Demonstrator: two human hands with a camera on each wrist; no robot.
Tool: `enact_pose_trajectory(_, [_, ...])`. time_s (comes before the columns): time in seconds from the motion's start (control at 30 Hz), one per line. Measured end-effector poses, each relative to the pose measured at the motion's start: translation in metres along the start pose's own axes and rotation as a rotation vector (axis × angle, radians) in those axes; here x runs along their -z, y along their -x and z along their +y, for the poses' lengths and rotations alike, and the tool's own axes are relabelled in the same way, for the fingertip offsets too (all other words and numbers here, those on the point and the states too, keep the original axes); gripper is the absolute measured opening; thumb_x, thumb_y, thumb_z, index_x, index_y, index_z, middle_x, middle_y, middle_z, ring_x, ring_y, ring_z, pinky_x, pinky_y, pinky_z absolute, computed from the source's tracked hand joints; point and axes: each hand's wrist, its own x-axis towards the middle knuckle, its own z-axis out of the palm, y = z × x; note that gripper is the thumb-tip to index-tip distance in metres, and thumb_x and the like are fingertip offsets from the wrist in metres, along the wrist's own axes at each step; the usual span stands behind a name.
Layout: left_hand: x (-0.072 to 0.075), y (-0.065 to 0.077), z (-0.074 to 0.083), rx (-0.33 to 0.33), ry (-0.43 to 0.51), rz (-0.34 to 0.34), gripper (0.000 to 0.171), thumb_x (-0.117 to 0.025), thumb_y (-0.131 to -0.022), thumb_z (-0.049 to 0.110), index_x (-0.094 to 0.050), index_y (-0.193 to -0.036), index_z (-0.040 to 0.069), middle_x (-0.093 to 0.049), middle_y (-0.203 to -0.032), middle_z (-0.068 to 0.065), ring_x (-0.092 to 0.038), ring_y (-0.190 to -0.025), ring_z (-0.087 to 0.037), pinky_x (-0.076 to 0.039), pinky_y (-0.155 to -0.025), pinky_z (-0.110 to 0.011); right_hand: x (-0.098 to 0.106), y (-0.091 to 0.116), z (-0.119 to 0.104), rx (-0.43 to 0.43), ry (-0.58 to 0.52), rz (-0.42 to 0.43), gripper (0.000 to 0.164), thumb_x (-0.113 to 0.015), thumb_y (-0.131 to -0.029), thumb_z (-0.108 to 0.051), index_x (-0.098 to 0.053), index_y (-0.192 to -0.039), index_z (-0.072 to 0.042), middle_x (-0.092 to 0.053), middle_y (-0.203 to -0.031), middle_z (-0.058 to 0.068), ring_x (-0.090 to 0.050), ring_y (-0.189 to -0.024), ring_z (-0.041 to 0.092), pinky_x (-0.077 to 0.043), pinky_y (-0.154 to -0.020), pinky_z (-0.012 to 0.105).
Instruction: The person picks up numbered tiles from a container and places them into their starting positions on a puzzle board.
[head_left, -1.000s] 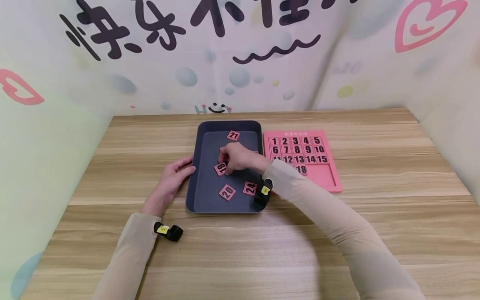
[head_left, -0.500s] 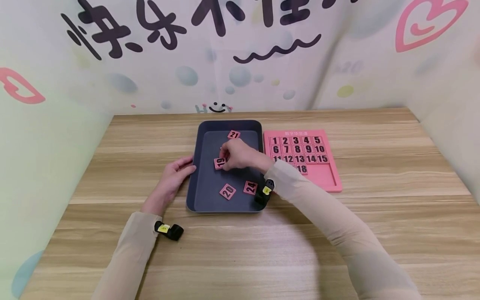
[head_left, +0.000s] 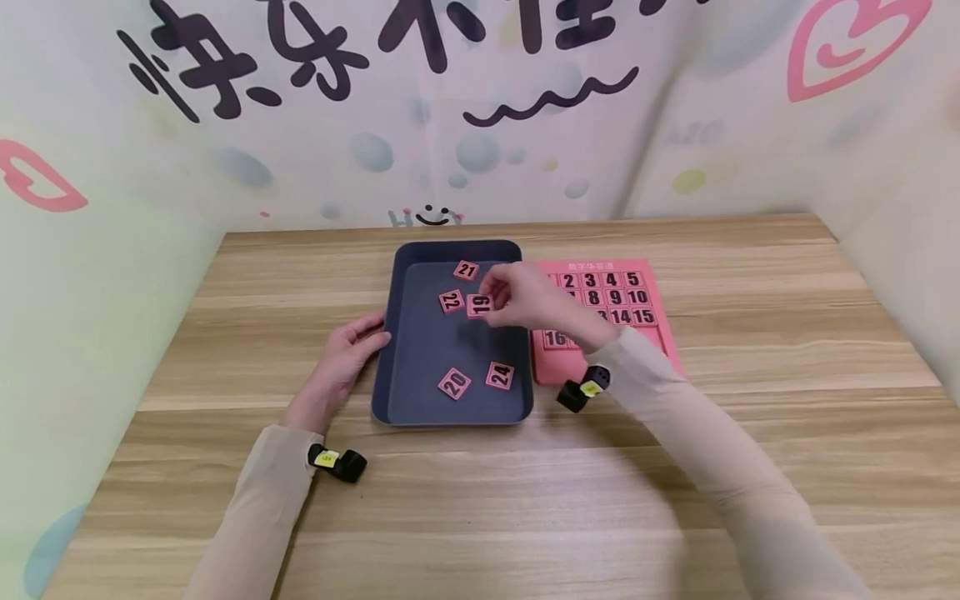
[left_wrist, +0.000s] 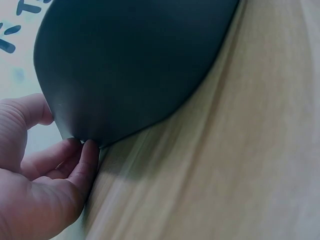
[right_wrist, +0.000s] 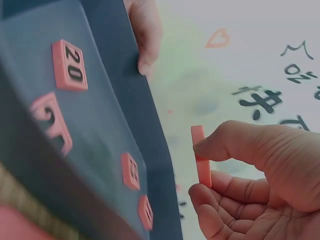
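Observation:
My right hand pinches a pink number tile marked 19 between thumb and fingers, above the dark grey tray. The right wrist view shows this tile edge-on in the fingertips. My left hand holds the tray's left rim, thumb at the edge and the other fingertips against the outer wall, as the left wrist view shows. Loose in the tray lie tiles 21, 22, 20 and 24. To the tray's right is a pink puzzle board, partly hidden by my right hand and forearm.
Rows of numbered tiles, such as 15, fill the upper part of the board. Tray and board stand side by side on a wood-grain table. A printed backdrop rises behind the table's far edge.
My right hand has picked tile 19 up from the tray floor and moved it right and slightly away from me. Tile 22 now shows. My left hand has stayed at the rim.

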Motion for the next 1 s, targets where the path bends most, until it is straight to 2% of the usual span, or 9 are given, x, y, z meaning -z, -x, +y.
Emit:
enact_pose_trajectory(0.37, [-0.002, 0.001, 0.001, -0.009, 0.005, 0.005, 0.048, -0.049, -0.092, -0.002, -0.036, -0.138, -0.011, -0.038, -0.142, -0.025, -0.052, -0.102, 0.002, -0.042, -0.086, -0.010, 0.030, 0.052, 0.038, -0.088, 0.003, 0.092, 0.024, -0.073, -0.073, -0.003, -0.061, -0.094, 0.001, -0.062, -0.085, 0.011, -0.059, -0.078, 0.021, -0.052, -0.070, 0.032])
enact_pose_trajectory(0.63, [-0.002, 0.002, 0.002, 0.000, 0.007, 0.000, 0.048, -0.050, -0.093, -0.001, -0.036, -0.138, -0.010, -0.037, -0.143, -0.023, -0.051, -0.107, -0.001, -0.041, -0.087, -0.010, 0.046, 0.092, 0.067, -0.111, 0.044, 0.132, 0.021, -0.073, -0.073, 0.000, -0.060, -0.089, 0.005, -0.062, -0.082, 0.012, -0.058, -0.075, 0.023, -0.051, -0.067, 0.027])
enact_pose_trajectory(0.8, [-0.003, 0.002, 0.003, 0.001, 0.010, -0.003, 0.049, -0.050, -0.093, 0.000, -0.036, -0.139, -0.009, -0.037, -0.143, -0.023, -0.051, -0.106, 0.000, -0.041, -0.087, -0.010, 0.051, 0.113, 0.083, -0.175, 0.063, 0.131, 0.023, -0.074, -0.073, -0.002, -0.060, -0.090, 0.005, -0.062, -0.081, 0.011, -0.058, -0.075, 0.022, -0.051, -0.066, 0.026])
enact_pose_trajectory(1.0, [-0.002, 0.002, 0.002, -0.002, 0.013, -0.007, 0.048, -0.049, -0.093, -0.001, -0.036, -0.139, -0.010, -0.037, -0.143, -0.023, -0.051, -0.104, 0.001, -0.041, -0.087, -0.010, 0.049, 0.128, 0.101, -0.213, 0.101, 0.154, 0.023, -0.075, -0.072, -0.003, -0.061, -0.087, 0.007, -0.063, -0.076, 0.011, -0.057, -0.070, 0.020, -0.050, -0.063, 0.026])
